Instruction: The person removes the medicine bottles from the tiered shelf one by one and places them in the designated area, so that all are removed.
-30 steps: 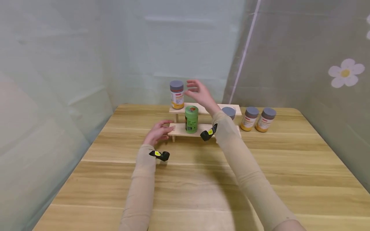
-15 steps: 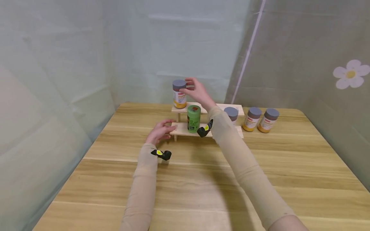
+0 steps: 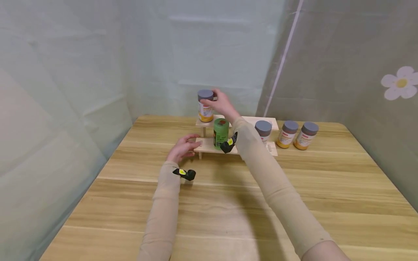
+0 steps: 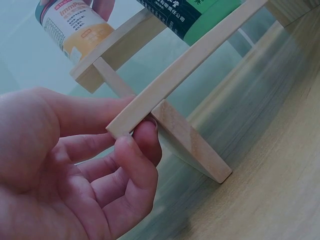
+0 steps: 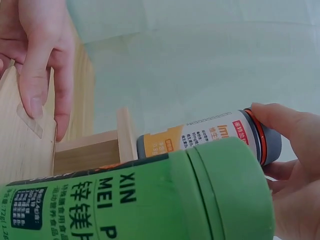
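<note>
Grey-lidded jar [image 3: 205,111], upright at the upper tier's left end, is gripped round its lid by the right hand [image 3: 222,104]; rack [image 3: 207,145] is pinched at its lower-left end by the left hand [image 3: 183,148] (bracing, presumably). Grasping or placing step, seemingly; steady support called for next.

Before me stands a pale blue-green back wall [image 3: 196,47], creased like hung sheeting; on my left a lighter side wall [image 3: 58,94] shows soft wrinkles; on my right the wall turns grey [image 3: 339,54], with a thin pale line [image 3: 287,45] slanting down it and a white, yellow-centred flower [image 3: 401,83]; below me spreads a wood-grained table [image 3: 209,217], its far right corner rounded, a pale sheen of light on its near part.
</note>
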A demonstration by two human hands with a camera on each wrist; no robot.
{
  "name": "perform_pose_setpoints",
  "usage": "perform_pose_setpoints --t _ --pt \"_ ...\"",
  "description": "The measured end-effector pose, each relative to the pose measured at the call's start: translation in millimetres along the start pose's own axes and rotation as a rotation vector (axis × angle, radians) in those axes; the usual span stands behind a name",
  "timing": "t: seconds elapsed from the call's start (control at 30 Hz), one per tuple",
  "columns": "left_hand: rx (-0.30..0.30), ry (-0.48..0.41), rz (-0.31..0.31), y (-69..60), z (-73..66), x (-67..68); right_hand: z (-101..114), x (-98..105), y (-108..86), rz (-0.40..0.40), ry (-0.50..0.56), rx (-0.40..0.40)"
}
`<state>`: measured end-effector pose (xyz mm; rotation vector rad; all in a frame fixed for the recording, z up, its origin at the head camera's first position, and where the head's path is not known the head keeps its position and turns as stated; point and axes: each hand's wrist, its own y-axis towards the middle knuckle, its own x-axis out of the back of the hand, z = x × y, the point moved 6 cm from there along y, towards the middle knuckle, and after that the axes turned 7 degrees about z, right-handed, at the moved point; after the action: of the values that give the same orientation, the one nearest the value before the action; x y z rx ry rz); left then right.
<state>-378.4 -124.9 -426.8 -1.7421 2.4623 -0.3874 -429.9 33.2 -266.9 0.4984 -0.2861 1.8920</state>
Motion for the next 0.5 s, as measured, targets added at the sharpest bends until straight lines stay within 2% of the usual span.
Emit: perform_pose_setpoints --t 0.5 --pt "0.010 0.001 -0.015 -3.1 0.2 2.6 0.2 0.5 -2.3 -0.056 0.010 0.001"
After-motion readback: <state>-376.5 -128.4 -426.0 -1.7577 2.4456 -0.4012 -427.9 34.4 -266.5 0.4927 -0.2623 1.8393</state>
